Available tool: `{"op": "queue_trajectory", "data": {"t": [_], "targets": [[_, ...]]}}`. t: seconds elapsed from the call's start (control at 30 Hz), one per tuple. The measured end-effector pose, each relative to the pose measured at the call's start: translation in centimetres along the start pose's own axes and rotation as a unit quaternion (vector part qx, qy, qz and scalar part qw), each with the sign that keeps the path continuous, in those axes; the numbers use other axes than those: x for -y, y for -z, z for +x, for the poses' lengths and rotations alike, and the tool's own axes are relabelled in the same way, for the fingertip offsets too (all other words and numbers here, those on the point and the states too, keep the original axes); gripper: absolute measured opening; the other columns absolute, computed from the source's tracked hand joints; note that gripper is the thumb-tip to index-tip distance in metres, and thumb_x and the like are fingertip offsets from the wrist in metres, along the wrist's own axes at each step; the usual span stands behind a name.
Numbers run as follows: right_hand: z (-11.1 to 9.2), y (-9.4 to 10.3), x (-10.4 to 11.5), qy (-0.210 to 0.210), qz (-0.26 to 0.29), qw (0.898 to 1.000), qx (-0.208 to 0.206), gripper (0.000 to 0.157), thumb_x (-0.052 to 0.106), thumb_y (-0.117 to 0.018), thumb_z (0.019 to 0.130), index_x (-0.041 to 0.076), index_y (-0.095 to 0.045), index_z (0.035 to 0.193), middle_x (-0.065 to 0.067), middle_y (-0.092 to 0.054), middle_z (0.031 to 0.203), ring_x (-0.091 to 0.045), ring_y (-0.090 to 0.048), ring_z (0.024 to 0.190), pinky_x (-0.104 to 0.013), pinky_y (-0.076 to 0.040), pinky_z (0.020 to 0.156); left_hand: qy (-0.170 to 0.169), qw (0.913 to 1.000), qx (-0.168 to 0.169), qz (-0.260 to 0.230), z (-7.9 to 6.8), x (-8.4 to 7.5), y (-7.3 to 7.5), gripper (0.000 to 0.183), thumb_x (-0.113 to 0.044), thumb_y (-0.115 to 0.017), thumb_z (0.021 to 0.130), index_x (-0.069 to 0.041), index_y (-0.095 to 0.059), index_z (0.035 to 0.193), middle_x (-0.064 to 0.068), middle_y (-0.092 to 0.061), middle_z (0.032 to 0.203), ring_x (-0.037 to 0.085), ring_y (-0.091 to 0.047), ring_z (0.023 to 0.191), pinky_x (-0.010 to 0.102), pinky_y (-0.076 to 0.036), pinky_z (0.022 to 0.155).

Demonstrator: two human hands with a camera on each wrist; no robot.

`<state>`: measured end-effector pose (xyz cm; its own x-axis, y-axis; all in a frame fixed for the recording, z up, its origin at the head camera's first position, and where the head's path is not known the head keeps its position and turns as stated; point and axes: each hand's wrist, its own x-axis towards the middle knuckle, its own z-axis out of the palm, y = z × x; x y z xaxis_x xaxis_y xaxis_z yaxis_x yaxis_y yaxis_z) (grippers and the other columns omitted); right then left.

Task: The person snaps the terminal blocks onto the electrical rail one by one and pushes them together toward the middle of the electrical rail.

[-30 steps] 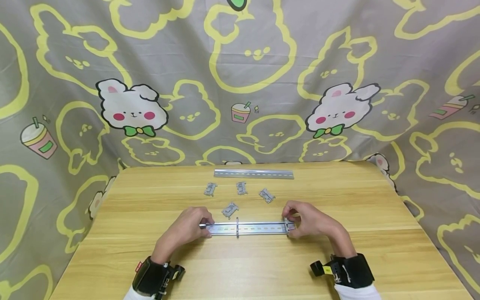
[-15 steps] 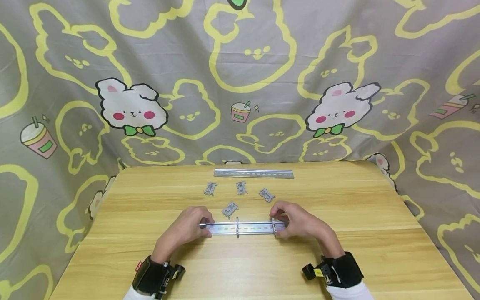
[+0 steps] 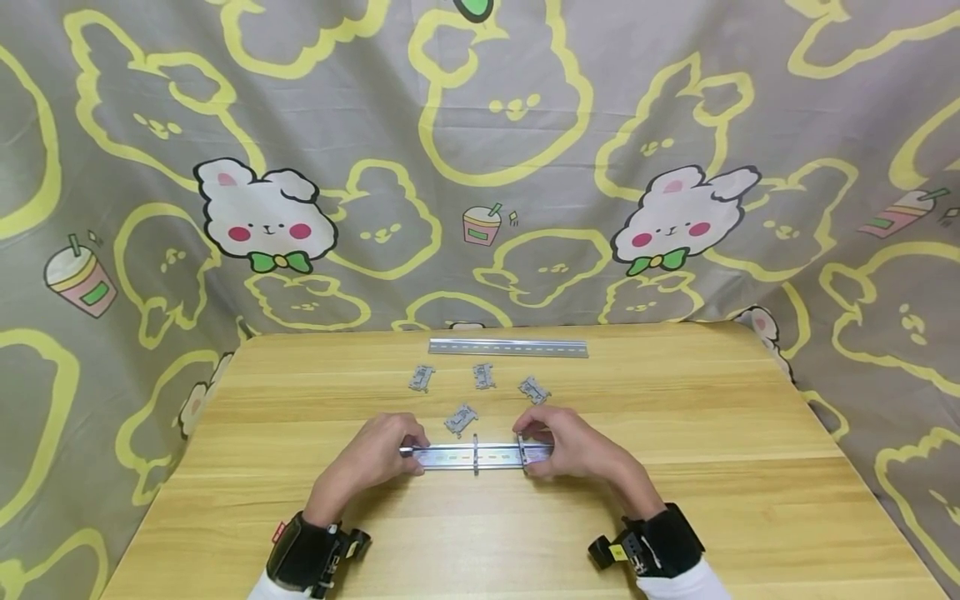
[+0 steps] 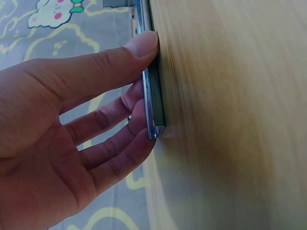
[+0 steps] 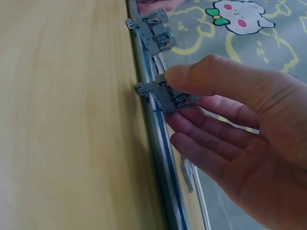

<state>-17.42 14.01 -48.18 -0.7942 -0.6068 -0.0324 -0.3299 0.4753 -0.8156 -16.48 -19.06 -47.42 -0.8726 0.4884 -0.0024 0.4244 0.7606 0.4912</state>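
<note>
A slotted metal DIN rail lies across the table in front of me. My left hand grips its left end, thumb on the near edge and fingers on the far edge, as the left wrist view also shows. One grey terminal block stands upright across the rail near its middle. To the right of it, my right hand pinches a second grey terminal block between thumb and fingers. That block sits across the rail, a short gap from the first one. The rail's right end is hidden behind the right hand.
Several loose grey terminal blocks lie flat beyond the rail, the closest terminal block just behind it. A second DIN rail lies near the back edge of the wooden table. A patterned curtain hangs behind.
My right hand has moved left along the rail with its terminal block, narrowing the gap to the block near the middle. The left hand and the rail have stayed in place.
</note>
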Motion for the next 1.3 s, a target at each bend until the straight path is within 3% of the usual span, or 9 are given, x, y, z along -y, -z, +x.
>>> {"op": "queue_trajectory", "data": {"t": [0.53, 1.3], "targets": [[1.2, -2.5, 0.6, 0.029, -0.007, 0.999, -0.044, 0.048, 0.006, -0.091, 0.073, 0.003, -0.066, 0.113, -0.007, -0.068, 0.114, -0.023, -0.067, 0.11, -0.035, -0.054, 0.098, -0.003, 1.0, -0.003, 0.003, 0.0, 0.1, -0.1, 0.029, -0.011, -0.094, 0.068, -0.01, -0.078, 0.092, -0.003, -0.07, 0.088, 0.016, -0.063, 0.08, 0.033, -0.053, 0.073], [2.3, -3.6, 1.4, 0.033, -0.018, 0.998, -0.046, 0.048, 0.01, -0.091, 0.075, 0.004, -0.066, 0.117, -0.005, -0.069, 0.118, -0.021, -0.067, 0.112, -0.033, -0.053, 0.099, -0.012, 0.9999, -0.007, 0.005, 0.1, 0.3, 0.0, 0.029, -0.012, -0.095, 0.068, -0.01, -0.078, 0.092, -0.004, -0.07, 0.088, 0.015, -0.062, 0.08, 0.032, -0.052, 0.073]]}}
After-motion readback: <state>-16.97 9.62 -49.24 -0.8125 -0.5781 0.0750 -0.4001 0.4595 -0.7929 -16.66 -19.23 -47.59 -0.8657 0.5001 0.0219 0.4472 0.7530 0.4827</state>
